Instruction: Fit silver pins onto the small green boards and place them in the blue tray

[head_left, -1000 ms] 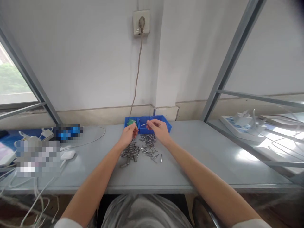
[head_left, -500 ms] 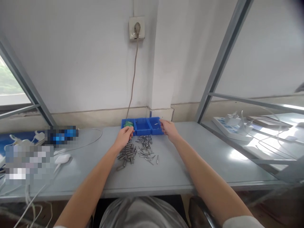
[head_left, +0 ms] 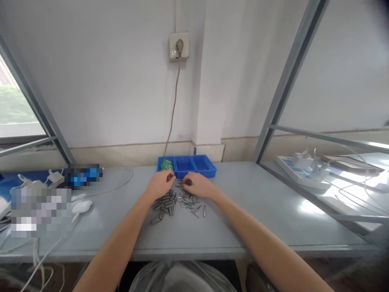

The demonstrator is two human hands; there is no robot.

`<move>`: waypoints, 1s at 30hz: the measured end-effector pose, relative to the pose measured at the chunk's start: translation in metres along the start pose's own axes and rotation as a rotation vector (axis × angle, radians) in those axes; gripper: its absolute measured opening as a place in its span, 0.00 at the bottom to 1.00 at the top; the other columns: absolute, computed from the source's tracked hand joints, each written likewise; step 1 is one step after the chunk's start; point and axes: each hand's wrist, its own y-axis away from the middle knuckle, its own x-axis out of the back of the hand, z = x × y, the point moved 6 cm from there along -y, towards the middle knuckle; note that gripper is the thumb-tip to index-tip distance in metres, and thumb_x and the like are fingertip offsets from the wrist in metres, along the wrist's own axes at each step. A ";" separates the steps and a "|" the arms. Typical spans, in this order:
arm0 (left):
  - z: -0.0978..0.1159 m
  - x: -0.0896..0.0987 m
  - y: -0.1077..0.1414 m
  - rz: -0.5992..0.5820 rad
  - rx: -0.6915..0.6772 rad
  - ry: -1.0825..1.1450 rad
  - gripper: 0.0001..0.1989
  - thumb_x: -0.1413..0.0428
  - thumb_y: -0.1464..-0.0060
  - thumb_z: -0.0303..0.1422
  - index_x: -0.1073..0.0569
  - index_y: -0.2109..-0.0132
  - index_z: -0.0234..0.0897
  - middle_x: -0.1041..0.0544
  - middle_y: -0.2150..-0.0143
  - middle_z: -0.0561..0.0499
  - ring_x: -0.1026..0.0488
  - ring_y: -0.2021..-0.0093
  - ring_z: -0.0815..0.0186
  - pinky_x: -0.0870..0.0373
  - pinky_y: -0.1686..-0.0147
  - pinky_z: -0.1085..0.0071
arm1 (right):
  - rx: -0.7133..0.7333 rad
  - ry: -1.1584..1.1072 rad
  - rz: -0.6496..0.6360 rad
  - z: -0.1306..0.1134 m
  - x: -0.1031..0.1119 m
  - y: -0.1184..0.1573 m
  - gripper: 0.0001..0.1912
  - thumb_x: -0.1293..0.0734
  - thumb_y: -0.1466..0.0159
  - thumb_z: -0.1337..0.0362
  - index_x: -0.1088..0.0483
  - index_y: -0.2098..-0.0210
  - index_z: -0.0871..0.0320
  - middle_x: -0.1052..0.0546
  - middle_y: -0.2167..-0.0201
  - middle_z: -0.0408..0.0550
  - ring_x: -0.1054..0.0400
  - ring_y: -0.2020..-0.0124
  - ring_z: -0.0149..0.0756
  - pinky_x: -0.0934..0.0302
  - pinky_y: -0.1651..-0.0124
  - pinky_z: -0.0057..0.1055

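Observation:
Two heaps of small metal parts lie on the grey table: thicker dark cylinders on the left, thin silver pins on the right. My left hand hovers at the back of the cylinders with thumb and fingers pinched together; whatever is between them is too small to make out. At the back of the pins, my right hand has its fingers curled down and closed, their tips partly hidden. Behind both hands stands a blue three-compartment tray, with green pieces in its left compartment.
White cables and a white adapter lie at the left. A power cord hangs from the wall socket behind the tray. Grey metal frame posts rise at both sides, with a power strip beyond the right one.
My right hand has come from the tray's right compartment, where a small silver pin showed beside its fingers, leftward to the pins. My left hand stays pinched near the cylinders. The view has shifted slightly.

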 end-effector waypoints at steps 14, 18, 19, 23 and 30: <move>-0.009 -0.026 0.002 -0.146 -0.122 -0.130 0.09 0.48 0.44 0.33 0.23 0.61 0.39 0.24 0.61 0.48 0.29 0.58 0.61 0.33 0.56 0.66 | 0.088 0.198 -0.015 -0.008 -0.025 -0.006 0.10 0.38 0.34 0.63 0.25 0.63 0.58 0.29 0.60 0.52 0.40 0.55 0.41 0.46 0.54 0.34; -0.007 -0.030 0.004 -0.194 -0.134 -0.196 0.08 0.45 0.46 0.35 0.22 0.63 0.41 0.23 0.60 0.48 0.30 0.57 0.59 0.34 0.56 0.64 | 0.109 0.246 -0.022 -0.007 -0.031 -0.007 0.10 0.39 0.33 0.62 0.27 0.63 0.58 0.30 0.58 0.53 0.41 0.54 0.43 0.46 0.56 0.35; -0.007 -0.030 0.004 -0.197 -0.130 -0.219 0.08 0.45 0.47 0.36 0.22 0.64 0.41 0.23 0.60 0.48 0.31 0.57 0.58 0.34 0.56 0.64 | 0.109 0.259 -0.024 -0.007 -0.033 -0.007 0.10 0.40 0.33 0.63 0.28 0.62 0.58 0.30 0.58 0.53 0.41 0.54 0.44 0.46 0.57 0.35; -0.004 -0.027 0.004 -0.174 -0.131 -0.245 0.09 0.45 0.46 0.37 0.20 0.65 0.42 0.24 0.59 0.47 0.32 0.56 0.57 0.36 0.55 0.63 | 0.078 0.251 0.012 -0.007 -0.031 -0.007 0.11 0.43 0.33 0.65 0.29 0.60 0.59 0.28 0.56 0.56 0.41 0.53 0.46 0.47 0.57 0.38; -0.001 -0.012 -0.003 -0.045 -0.135 -0.097 0.11 0.48 0.41 0.37 0.22 0.61 0.40 0.24 0.59 0.48 0.31 0.57 0.60 0.36 0.54 0.63 | 0.035 -0.266 0.197 -0.011 -0.001 -0.008 0.10 0.40 0.35 0.63 0.27 0.62 0.56 0.22 0.64 0.47 0.33 0.61 0.39 0.43 0.55 0.37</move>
